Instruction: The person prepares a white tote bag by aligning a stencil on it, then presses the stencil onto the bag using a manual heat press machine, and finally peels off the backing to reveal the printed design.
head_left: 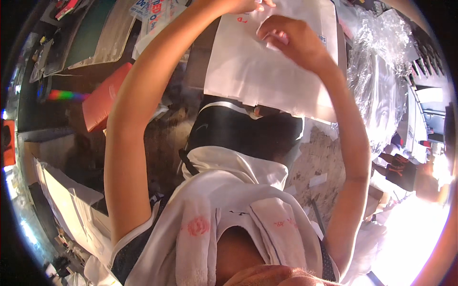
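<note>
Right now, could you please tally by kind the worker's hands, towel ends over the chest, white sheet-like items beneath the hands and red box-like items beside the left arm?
Hands: 2 (left hand, right hand)
Towel ends: 2
White sheet-like item: 1, layers unclear
Red box-like item: 1
Total: 6

"What have you got up top?"
"I see the left hand (245, 5) cut off by the upper edge, the right hand (298, 42) curled nearby, both over a white sheet (253, 69)."
"Around it?"
"Clear plastic (380, 57) at right, a red block (106, 99) at left."
</note>
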Action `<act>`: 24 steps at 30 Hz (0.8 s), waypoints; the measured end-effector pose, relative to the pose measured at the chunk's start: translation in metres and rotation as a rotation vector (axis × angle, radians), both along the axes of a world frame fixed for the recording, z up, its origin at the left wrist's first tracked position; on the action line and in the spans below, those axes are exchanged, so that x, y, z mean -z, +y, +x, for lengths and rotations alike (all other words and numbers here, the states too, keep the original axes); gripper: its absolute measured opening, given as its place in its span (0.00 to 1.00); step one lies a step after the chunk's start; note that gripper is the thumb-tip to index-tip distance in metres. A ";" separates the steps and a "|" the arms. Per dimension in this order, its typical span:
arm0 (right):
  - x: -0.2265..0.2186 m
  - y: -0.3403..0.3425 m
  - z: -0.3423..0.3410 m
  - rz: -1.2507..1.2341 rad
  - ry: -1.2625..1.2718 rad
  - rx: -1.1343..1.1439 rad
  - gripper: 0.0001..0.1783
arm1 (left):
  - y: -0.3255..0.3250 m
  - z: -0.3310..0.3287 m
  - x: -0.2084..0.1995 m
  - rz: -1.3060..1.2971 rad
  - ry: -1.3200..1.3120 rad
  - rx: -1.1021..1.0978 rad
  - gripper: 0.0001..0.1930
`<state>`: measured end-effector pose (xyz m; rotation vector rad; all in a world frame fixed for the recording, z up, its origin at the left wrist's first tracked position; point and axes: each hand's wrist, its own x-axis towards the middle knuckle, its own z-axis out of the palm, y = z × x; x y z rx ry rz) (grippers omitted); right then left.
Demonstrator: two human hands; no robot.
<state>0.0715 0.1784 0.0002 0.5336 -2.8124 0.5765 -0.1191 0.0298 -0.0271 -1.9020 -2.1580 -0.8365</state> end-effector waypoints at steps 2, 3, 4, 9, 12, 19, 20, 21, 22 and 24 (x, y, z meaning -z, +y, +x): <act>0.001 0.036 -0.028 0.021 0.084 0.021 0.08 | 0.000 0.000 -0.008 -0.044 -0.009 -0.076 0.10; 0.001 0.048 -0.034 -0.043 0.037 0.145 0.08 | 0.006 0.014 -0.020 -0.082 -0.175 -0.124 0.10; 0.010 0.055 -0.027 -0.035 0.033 0.154 0.09 | 0.010 0.032 -0.028 -0.124 -0.340 -0.171 0.10; -0.002 0.000 -0.006 0.052 0.024 -0.079 0.09 | -0.007 -0.002 -0.003 0.019 0.002 -0.011 0.11; 0.005 0.044 -0.022 0.125 0.146 0.083 0.08 | 0.002 0.027 -0.026 -0.092 -0.156 -0.095 0.12; 0.007 -0.022 0.027 -0.060 0.014 -0.150 0.07 | -0.004 0.021 -0.011 -0.044 0.016 -0.139 0.13; 0.003 -0.025 0.035 -0.044 -0.026 -0.153 0.06 | -0.001 0.024 -0.013 -0.036 -0.047 -0.144 0.12; -0.001 -0.018 0.031 -0.054 0.008 -0.090 0.07 | 0.000 0.028 -0.013 -0.029 -0.110 -0.150 0.12; -0.005 -0.006 0.021 -0.063 0.042 -0.027 0.07 | 0.002 0.030 -0.015 -0.022 -0.173 -0.158 0.11; -0.010 0.014 -0.004 -0.052 0.146 0.038 0.07 | 0.003 0.008 -0.001 0.069 -0.079 -0.088 0.08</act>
